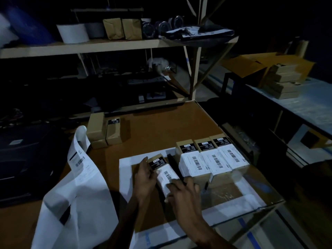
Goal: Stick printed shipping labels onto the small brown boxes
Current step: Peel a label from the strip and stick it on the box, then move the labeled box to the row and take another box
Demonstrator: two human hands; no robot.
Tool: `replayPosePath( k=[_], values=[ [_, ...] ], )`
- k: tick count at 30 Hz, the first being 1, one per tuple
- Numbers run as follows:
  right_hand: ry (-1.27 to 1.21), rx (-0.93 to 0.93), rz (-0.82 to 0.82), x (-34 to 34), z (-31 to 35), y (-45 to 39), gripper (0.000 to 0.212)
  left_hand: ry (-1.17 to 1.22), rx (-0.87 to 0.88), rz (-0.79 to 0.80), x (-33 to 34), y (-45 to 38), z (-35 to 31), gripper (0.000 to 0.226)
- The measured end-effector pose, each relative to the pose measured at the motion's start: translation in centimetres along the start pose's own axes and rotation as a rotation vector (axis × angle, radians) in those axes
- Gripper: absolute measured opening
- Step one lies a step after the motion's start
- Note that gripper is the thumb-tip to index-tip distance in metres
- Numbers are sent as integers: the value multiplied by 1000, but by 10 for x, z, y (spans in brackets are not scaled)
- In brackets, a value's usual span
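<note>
Running lower left of the frame, a label strip (79,169) is seen; unlabelled brown boxes (103,131) sit above it. At centre, the small box (162,172), long axis slanting down-right, is gripped by the left hand (145,178), while its shipping label (166,178) is pressed, apparently flat-fingered, by the right hand (181,193). Three labelled boxes (212,159) crowd just right.

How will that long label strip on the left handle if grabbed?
Likely floppy: the label strip already curls and drapes off the table. Probably light, thin paper, prone to fold or crease. Its sticky labels may cling if it doubles over.
</note>
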State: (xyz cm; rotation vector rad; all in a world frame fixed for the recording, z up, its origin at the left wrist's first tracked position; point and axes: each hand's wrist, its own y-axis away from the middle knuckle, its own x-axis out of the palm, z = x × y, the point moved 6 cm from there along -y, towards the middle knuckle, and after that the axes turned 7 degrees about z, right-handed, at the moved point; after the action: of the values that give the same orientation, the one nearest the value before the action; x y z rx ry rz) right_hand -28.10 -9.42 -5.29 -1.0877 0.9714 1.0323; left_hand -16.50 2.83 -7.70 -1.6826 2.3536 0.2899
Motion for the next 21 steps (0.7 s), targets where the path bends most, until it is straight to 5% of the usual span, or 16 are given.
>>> replayPosePath(
  k=[8,21],
  values=[
    [100,-24,-20,-10,-10,-7,29,-4,83,130,29,-15,-17,49],
    [99,113,172,-21,1,-17,18,-92,96,197,22,-18,-12,38]
  ],
)
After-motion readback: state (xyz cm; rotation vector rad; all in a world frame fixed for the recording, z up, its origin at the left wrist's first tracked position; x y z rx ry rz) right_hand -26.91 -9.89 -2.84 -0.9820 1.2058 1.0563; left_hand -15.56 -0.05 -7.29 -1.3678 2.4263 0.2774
